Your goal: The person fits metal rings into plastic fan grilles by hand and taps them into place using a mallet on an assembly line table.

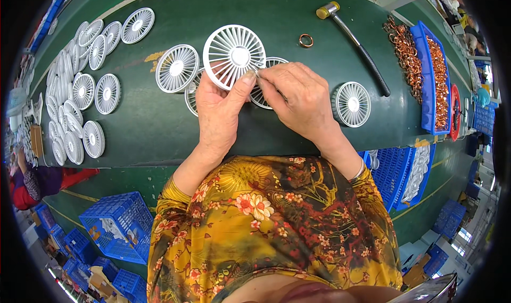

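Note:
My left hand point(219, 117) is closed on the lower rim of a white spoked wheel-shaped disc point(239, 56), thumb in front, and holds it tilted up above the table. At the disc's lower right rim, the fingers of my right hand point(306, 98) are pinched together; whatever small piece they grip is mostly hidden. Beneath and beside my hands lie more such discs, one at the left point(177, 68) and others partly covered by my fingers. Right of my right wrist rests another white disc point(353, 104). A single copper-coloured ring point(305, 40) lies beyond my right hand.
A mallet point(354, 39) with a yellow head lies at the far right. Beyond it are a heap of copper-coloured rings point(404, 53) and a blue tray point(422, 47) of them. Many white discs point(64, 85) cover the table's left. Blue crates point(117, 223) stand below the green table point(143, 122).

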### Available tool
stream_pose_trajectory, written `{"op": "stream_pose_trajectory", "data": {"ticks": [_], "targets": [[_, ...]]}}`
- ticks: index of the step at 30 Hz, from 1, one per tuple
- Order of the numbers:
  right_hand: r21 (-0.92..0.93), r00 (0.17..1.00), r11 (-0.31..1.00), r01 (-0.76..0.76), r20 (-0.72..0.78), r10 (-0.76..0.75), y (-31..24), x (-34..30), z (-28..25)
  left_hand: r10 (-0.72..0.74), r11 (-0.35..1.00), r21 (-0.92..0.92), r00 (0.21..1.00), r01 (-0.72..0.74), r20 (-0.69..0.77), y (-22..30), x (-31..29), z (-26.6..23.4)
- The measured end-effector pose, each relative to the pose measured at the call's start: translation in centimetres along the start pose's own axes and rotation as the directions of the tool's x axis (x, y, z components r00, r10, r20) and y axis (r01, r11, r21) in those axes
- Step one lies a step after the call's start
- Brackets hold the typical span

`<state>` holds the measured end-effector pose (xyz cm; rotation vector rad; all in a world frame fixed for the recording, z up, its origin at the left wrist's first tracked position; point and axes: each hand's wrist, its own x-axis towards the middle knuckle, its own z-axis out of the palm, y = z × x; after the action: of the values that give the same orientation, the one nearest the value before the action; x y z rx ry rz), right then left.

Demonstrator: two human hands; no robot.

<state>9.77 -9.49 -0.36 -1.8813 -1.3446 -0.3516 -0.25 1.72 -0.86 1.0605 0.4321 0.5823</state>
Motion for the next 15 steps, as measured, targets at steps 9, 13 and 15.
{"op": "stream_pose_trajectory", "data": {"ticks": [9,13,15], "targets": [[0.078,0.998,0.995,-0.067,-0.016,0.068,0.15,-0.31,0.01,-0.004,1.0,0.021,0.999,0.003,0.036,0.09,-0.22,-0.14],[0.064,0.994,0.996,-0.065,-0.086,0.07,0.14,-0.28,0.44,-0.013,1.0,0.003,0.998,0.013,0.058,0.07,-0.14,-0.08],[0.129,0.984,0.982,-0.14,-0.095,0.153,-0.3,-0.14,0.3,0.002,1.0,-0.009,0.997,-0.001,0.073,0.32,-0.41,-0.06]]}}
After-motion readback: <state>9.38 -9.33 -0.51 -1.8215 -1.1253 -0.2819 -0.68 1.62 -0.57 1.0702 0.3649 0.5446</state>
